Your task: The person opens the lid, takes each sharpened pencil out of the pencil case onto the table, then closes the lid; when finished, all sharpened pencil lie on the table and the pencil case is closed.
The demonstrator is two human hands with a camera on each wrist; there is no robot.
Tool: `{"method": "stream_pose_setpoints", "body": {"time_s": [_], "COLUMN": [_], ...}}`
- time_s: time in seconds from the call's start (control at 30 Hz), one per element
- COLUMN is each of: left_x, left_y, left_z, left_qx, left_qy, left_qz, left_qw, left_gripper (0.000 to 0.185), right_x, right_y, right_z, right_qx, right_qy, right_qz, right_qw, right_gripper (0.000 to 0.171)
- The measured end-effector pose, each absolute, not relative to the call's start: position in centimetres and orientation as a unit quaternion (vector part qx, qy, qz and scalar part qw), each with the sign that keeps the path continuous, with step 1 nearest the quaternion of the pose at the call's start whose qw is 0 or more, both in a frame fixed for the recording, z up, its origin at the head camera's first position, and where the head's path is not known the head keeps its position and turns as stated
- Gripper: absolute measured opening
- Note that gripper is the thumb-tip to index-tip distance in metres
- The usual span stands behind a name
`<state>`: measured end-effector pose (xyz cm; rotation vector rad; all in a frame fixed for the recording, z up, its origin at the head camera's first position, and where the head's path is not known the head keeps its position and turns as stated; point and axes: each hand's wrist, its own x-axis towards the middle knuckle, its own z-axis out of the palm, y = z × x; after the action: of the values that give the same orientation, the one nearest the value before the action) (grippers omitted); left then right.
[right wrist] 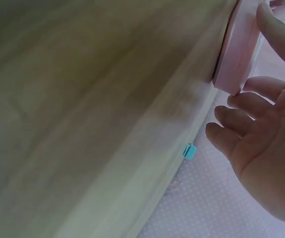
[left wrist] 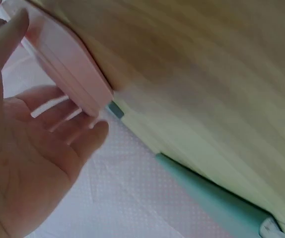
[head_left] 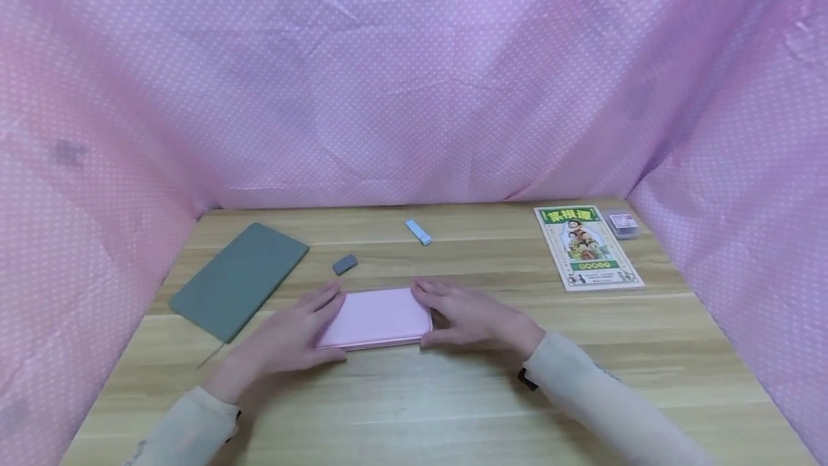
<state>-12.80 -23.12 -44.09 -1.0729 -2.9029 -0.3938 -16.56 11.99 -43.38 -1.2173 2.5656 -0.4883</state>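
A flat pink rectangular case [head_left: 382, 316] lies on the wooden table in front of me, its thick side wall showing in both wrist views. My left hand [head_left: 291, 333] holds its left end, thumb at the near edge and fingers along the left side toward the far corner. At the right end my right hand [head_left: 472, 315] grips it likewise, fingertips on the far right corner and thumb at the near edge. In the left wrist view the left thumb overlaps the case's side [left wrist: 70, 59], and the right thumb does so in the right wrist view.
A green notebook [head_left: 239, 279] with a ribbon lies at left. Beyond the case are a small dark grey block [head_left: 345, 265] and a narrow light blue strip [head_left: 418, 231]. A booklet [head_left: 587, 247] and a small clear box [head_left: 623, 224] sit back right. Pink dotted cloth [head_left: 414, 92] surrounds the table.
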Motion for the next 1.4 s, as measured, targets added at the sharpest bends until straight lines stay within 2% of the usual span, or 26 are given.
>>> {"method": "stream_pose_setpoints", "body": {"time_s": [0.27,0.43,0.77,0.93,1.1,1.3,1.4], "left_x": [-13.5,-13.9,-13.8,-13.9,-13.8,-13.7,-13.7], "left_y": [-24.1,-24.3,-24.2,-24.0,-23.6,-24.0,-24.1], "left_z": [-43.3,-43.7,-44.1,-44.3,-44.5,-44.1,-44.1], "left_qx": [-0.351,-0.345,-0.350,-0.355,-0.360,-0.356,-0.354], "left_qy": [-0.925,-0.926,-0.924,-0.922,-0.919,-0.921,-0.921], "left_qz": [-0.147,-0.152,-0.152,-0.152,-0.157,-0.155,-0.160], "left_qw": [-0.003,-0.002,0.021,0.029,0.021,0.023,0.030], "left_gripper": [0.088,0.090,0.090,0.089,0.089,0.089,0.089], "right_x": [-16.6,-16.7,-17.5,-17.3,-17.0,-17.2,-17.4], "right_y": [10.9,10.3,9.1,9.3,9.7,9.1,9.0], "right_z": [-42.9,-42.8,-42.6,-42.6,-42.9,-42.7,-42.4], "right_qx": [-0.432,-0.426,-0.467,-0.463,-0.452,-0.467,-0.462], "right_qy": [0.876,0.879,0.871,0.874,0.879,0.872,0.873], "right_qz": [-0.177,-0.170,-0.127,-0.122,-0.123,-0.120,-0.120], "right_qw": [0.120,0.129,0.085,0.076,0.090,0.086,0.095], "right_gripper": [0.096,0.092,0.055,0.055,0.060,0.056,0.065]}}
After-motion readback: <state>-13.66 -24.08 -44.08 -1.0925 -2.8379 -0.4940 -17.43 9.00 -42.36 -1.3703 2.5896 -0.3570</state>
